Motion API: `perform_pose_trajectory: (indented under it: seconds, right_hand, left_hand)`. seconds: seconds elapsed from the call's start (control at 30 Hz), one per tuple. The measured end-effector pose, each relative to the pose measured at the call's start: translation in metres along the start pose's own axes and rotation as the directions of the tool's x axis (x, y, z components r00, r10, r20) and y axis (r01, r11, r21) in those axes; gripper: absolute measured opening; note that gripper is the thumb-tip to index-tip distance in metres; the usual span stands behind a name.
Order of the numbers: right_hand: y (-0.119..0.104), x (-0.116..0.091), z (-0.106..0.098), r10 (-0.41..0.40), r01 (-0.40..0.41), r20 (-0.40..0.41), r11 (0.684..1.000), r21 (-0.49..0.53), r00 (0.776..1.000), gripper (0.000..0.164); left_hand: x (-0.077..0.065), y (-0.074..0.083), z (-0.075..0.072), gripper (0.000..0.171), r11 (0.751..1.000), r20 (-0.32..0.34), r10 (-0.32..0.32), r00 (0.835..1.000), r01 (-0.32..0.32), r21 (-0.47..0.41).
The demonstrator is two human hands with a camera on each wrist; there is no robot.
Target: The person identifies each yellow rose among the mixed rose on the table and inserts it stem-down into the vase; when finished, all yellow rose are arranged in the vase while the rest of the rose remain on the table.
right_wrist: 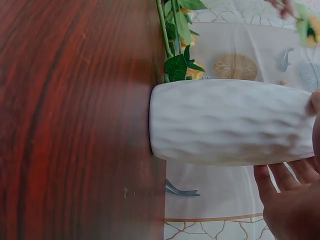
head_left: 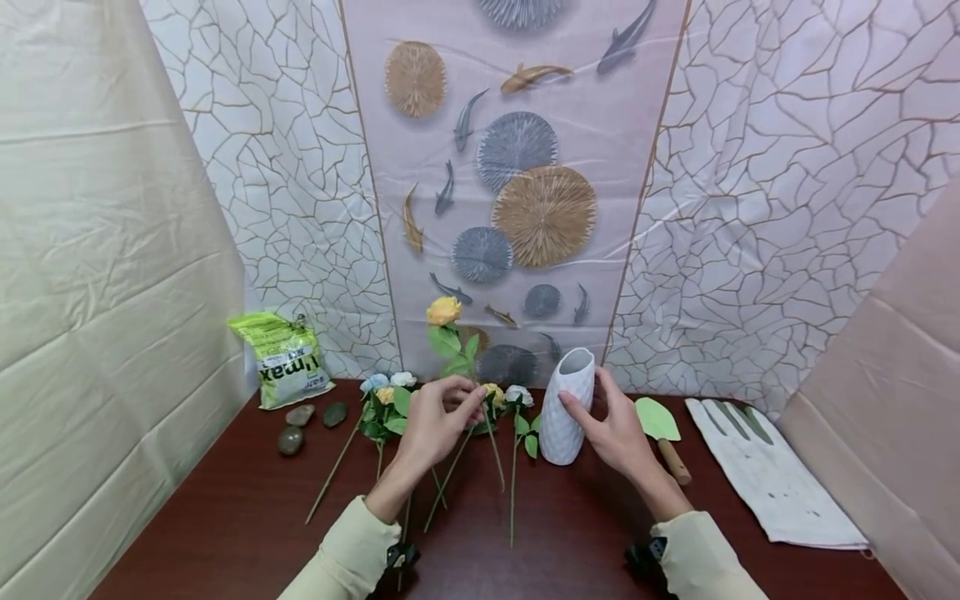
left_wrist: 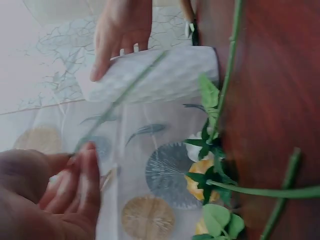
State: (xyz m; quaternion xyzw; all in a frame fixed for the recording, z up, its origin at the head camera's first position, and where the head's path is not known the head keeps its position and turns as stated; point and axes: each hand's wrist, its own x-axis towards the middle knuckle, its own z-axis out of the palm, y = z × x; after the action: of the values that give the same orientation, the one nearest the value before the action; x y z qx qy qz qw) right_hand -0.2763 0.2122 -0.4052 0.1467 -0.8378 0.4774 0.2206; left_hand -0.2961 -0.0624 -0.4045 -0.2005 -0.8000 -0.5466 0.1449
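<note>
My left hand (head_left: 442, 419) pinches the thin green stem of a yellow rose (head_left: 444, 311), whose bloom stands above the fingers. In the left wrist view the stem (left_wrist: 122, 98) slants across in front of the vase. My right hand (head_left: 621, 429) holds a white textured vase (head_left: 564, 417) near its upper part, thumb on the near side and fingers round the right. The vase stands on the table with its slanted mouth upward. Between the hands lie a yellow rose (head_left: 492, 394) and a white rose (head_left: 519, 396), stems toward me.
More roses lie left of my left hand, including a blue one (head_left: 374, 382). Several stones (head_left: 291, 440) and a green bag (head_left: 288, 360) sit at far left. Right of the vase are a green-bladed trowel (head_left: 658, 421) and white gloves (head_left: 780, 479). A patterned cloth (head_left: 517, 333) hangs behind.
</note>
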Motion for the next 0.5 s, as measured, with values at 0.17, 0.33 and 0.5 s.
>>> perform_pose_trajectory:
  seconds: [0.17,0.33,0.5]
  right_hand:
    - [0.002,-0.001,0.000,0.000,0.000,0.014,1.000,0.014,1.000,0.058]
    - [0.003,-0.001,0.000,-0.002,0.002,0.009,1.000,0.019,1.000,0.058]
    - [0.002,-0.001,0.001,0.001,-0.001,0.008,1.000,0.023,1.000,0.057]
  left_hand:
    - [0.012,0.014,0.007,0.018,0.987,-0.171,0.140,0.975,-0.151,-0.055]
    - [0.028,0.034,0.018,0.017,0.957,-0.302,0.227,0.926,-0.270,-0.110]
    - [0.041,0.068,0.027,0.018,0.925,-0.394,0.256,0.883,-0.342,-0.164]
